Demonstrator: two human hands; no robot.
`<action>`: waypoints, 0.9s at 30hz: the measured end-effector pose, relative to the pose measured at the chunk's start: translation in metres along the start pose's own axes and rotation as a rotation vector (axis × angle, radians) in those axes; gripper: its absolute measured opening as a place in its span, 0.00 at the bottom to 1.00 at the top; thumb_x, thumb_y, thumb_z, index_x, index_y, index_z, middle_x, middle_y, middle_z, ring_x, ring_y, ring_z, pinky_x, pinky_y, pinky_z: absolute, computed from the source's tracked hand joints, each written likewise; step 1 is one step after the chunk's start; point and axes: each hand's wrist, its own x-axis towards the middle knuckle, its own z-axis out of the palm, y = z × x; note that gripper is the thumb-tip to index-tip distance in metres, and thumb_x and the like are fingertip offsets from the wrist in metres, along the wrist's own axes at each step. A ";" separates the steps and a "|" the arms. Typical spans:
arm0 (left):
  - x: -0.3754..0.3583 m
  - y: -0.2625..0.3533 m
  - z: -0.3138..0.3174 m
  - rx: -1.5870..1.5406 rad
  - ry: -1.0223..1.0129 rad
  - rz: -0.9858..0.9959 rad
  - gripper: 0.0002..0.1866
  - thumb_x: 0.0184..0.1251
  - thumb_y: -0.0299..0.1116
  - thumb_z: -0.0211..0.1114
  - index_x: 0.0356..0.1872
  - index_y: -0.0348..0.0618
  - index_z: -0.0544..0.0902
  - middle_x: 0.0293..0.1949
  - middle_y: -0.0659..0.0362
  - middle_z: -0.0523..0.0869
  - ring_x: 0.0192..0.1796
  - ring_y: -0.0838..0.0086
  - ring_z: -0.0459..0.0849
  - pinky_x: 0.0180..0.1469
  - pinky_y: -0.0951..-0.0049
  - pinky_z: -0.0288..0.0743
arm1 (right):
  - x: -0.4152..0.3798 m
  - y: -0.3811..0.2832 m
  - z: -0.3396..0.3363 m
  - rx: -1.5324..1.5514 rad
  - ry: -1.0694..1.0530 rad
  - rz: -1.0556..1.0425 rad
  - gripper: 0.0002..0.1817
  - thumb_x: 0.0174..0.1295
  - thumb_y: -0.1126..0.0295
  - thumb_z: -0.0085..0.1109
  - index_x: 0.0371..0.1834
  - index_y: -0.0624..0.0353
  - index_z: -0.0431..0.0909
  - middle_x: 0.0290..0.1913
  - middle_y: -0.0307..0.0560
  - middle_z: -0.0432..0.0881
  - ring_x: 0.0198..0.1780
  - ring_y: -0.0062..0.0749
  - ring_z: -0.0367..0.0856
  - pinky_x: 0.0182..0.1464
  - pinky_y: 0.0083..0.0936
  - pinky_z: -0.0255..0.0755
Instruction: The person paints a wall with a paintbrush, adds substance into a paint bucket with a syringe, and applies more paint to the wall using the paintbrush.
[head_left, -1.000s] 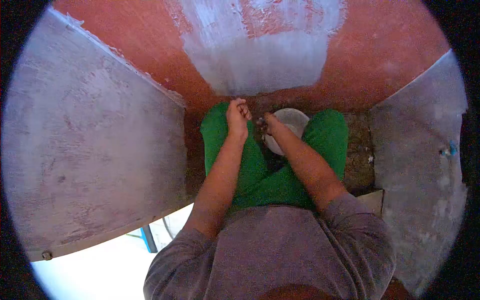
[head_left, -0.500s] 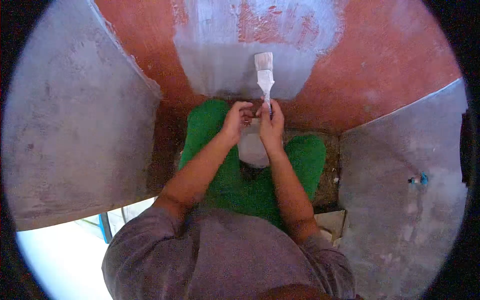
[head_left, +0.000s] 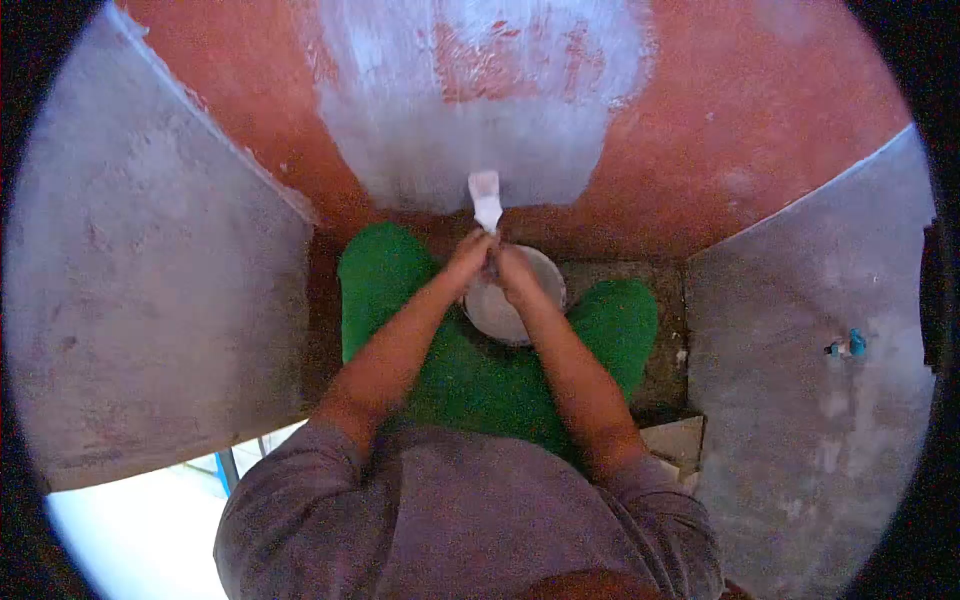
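A white paint-covered paintbrush (head_left: 486, 200) points bristles-up, away from me, in front of the lower wall. My left hand (head_left: 470, 257) is closed around its handle from the left. My right hand (head_left: 512, 270) is closed at the handle's lower end, touching the left; the fingers are partly hidden and slightly blurred. Under both hands, between my knees, stands a round bucket (head_left: 540, 290) with pale greyish contents. Ahead, the red wall (head_left: 700, 130) carries a whitish-grey painted patch (head_left: 400, 140), wet and shiny higher up.
Grey walls stand close on the left (head_left: 160, 280) and right (head_left: 800, 430). A blue tap-like fitting (head_left: 856, 342) sticks out of the right wall. A flat pale board (head_left: 675, 445) lies at the right behind my knee. Bright light enters at the lower left.
The paintbrush has come down and left, toward me. My left hand has joined my right at the handle. More of the bucket shows, as the view has shifted.
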 end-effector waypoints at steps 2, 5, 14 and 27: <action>-0.009 0.001 -0.003 0.042 0.092 0.021 0.13 0.66 0.43 0.55 0.37 0.45 0.78 0.28 0.64 0.78 0.29 0.77 0.74 0.30 0.73 0.68 | -0.023 -0.028 0.015 0.031 -0.031 0.143 0.15 0.66 0.59 0.47 0.40 0.60 0.76 0.36 0.44 0.79 0.31 0.29 0.78 0.28 0.28 0.73; -0.031 0.017 -0.005 0.071 0.080 -0.160 0.15 0.65 0.46 0.54 0.37 0.44 0.77 0.30 0.62 0.78 0.32 0.74 0.76 0.32 0.70 0.69 | -0.040 -0.032 0.028 0.039 -0.036 0.253 0.17 0.65 0.56 0.48 0.40 0.59 0.77 0.36 0.44 0.80 0.29 0.30 0.78 0.28 0.28 0.73; 0.004 -0.008 -0.023 0.203 0.022 0.156 0.17 0.67 0.45 0.56 0.44 0.41 0.80 0.31 0.62 0.81 0.31 0.76 0.77 0.34 0.72 0.71 | -0.037 -0.039 0.027 0.143 0.112 -0.098 0.11 0.66 0.64 0.53 0.42 0.61 0.76 0.26 0.39 0.77 0.22 0.22 0.73 0.23 0.21 0.67; -0.078 0.063 0.024 0.243 0.227 0.761 0.16 0.69 0.36 0.59 0.51 0.37 0.76 0.36 0.61 0.82 0.37 0.78 0.79 0.41 0.76 0.75 | -0.059 -0.045 0.023 -0.231 0.324 -0.779 0.15 0.67 0.71 0.52 0.55 0.63 0.72 0.36 0.39 0.79 0.34 0.18 0.75 0.32 0.17 0.71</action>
